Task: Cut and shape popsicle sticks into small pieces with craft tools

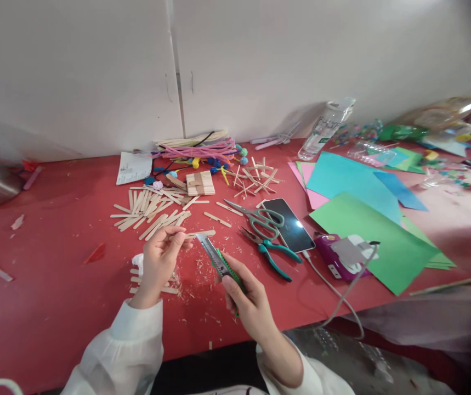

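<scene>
1. And here we are, left of the black flat smartphone (290,225) on the red worktop (54,285): both hands are up and busy.
2. The left hand (159,258), farthest left of the phone, pinches a flat pale wooden craft stick (202,233) between thumb and fingertips, with the other fingers curled in.
3. The stick's long axis runs nearly level, its free end pointing towards the phone and clear of the worktop.
4. The right hand (247,299), down-left of the phone, is clenched around a green-handled utility knife (217,262) with the blade slid out.
5. The knife slants up and away from the phone, and its tip sits just under the stick's free end. I cannot tell whether they are touching or a hair apart.
6. So the stick lies up-left of the right hand, and the left hand is the nearer one, since it is already gripping it.
7. Pale wood shavings (196,271) are scattered under the knife.
8. Grey-handled scissors (260,216) overlap the phone's left edge, with teal-handled pliers (274,252) just below them.
9. A loose heap of wooden sticks (148,211) lies well left of the phone.
</scene>
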The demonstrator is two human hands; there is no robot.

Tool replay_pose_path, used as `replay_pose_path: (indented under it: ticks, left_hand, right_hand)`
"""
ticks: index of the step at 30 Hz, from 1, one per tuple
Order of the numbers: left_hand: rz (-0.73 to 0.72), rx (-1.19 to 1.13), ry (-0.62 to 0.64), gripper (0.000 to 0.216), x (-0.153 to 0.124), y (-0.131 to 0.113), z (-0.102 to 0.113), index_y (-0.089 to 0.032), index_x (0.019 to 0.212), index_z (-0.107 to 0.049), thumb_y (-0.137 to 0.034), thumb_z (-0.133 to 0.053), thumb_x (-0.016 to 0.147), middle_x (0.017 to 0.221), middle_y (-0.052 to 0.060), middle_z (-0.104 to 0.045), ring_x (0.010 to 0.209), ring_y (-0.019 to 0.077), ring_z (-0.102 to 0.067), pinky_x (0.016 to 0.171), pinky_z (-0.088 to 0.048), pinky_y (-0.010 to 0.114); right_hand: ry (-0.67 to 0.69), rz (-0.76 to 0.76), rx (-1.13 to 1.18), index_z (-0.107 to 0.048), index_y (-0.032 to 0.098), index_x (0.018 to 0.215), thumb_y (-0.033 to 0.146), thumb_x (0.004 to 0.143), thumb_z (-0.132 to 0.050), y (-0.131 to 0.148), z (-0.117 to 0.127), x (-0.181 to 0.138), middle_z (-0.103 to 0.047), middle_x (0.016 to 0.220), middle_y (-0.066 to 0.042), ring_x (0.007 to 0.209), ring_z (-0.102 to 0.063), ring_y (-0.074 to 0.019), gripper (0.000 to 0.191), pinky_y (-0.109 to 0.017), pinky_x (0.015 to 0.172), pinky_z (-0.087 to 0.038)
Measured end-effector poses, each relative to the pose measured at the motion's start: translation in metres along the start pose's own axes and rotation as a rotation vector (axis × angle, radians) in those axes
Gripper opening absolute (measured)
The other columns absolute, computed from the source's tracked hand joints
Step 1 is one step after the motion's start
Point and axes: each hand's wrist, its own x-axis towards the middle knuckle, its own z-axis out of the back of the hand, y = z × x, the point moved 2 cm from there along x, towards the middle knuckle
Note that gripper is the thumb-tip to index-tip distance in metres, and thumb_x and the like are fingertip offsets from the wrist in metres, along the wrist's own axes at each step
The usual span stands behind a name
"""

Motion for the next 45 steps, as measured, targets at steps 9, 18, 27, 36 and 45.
replay_pose_path:
  ticks: [9, 18, 27, 36, 45]
  left_hand:
    - [0.002, 0.029, -0.002, 0.015, 0.001, -0.002, -0.003, -0.017, 0.084, -0.062, -0.032, -0.063, 0.08, 0.064, -0.001, -0.068, 0.059, 0.0137, -0.068, 0.061, -0.056, 0.024]
    - [-0.108, 0.231, 0.264, 0.015, -0.003, -0.009, -0.006, -0.019, 0.087, -0.06, -0.033, -0.053, 0.085, 0.06, -0.002, -0.061, 0.053, 0.0115, -0.06, 0.053, -0.05, 0.021]
    - [-0.065, 0.275, 0.586, 0.018, -0.008, -0.012, -0.011, -0.02, 0.084, -0.06, -0.031, -0.046, 0.088, 0.066, 0.0, -0.058, 0.061, 0.0135, -0.056, 0.057, -0.046, 0.023]
    - [0.017, 0.164, 0.547, 0.017, -0.007, -0.014, -0.012, -0.02, 0.091, -0.062, -0.034, -0.055, 0.084, 0.08, 0.002, -0.061, 0.068, 0.014, -0.058, 0.061, -0.047, 0.024]
    - [0.136, 0.015, 0.436, 0.028, 0.0, -0.005, -0.006, -0.017, 0.078, -0.067, -0.045, -0.064, 0.076, 0.064, 0.002, -0.061, 0.059, 0.0148, -0.059, 0.062, -0.051, 0.027]
  right_hand:
    - [0.016, -0.008, -0.01, -0.057, 0.02, 0.12, 0.047, 0.084, -0.057, 0.002, -0.002, 0.0, -0.055, 0.064, 0.002, 0.041, -0.04, -0.0055, 0.045, -0.018, 0.037, -0.033]
    - [-0.236, 0.006, -0.124, -0.056, 0.017, 0.111, 0.049, 0.076, -0.064, 0.007, 0.006, 0.01, -0.047, 0.055, 0.007, 0.04, -0.038, -0.0084, 0.048, -0.021, 0.037, -0.034]
    - [-0.169, -0.054, -0.029, -0.053, 0.017, 0.102, 0.045, 0.076, -0.064, 0.009, 0.003, 0.02, -0.043, 0.049, 0.01, 0.041, -0.039, -0.0083, 0.04, -0.02, 0.039, -0.034]
    - [-0.22, 0.03, -0.107, -0.057, 0.018, 0.093, 0.033, 0.072, -0.066, 0.016, 0.006, 0.019, -0.055, 0.065, 0.005, 0.054, -0.05, -0.0111, 0.028, -0.024, 0.053, -0.043]
    - [-0.248, 0.146, -0.252, -0.059, 0.019, 0.101, 0.03, 0.074, -0.063, 0.013, -0.003, 0.016, -0.064, 0.074, 0.001, 0.06, -0.056, -0.0134, 0.029, -0.025, 0.057, -0.048]
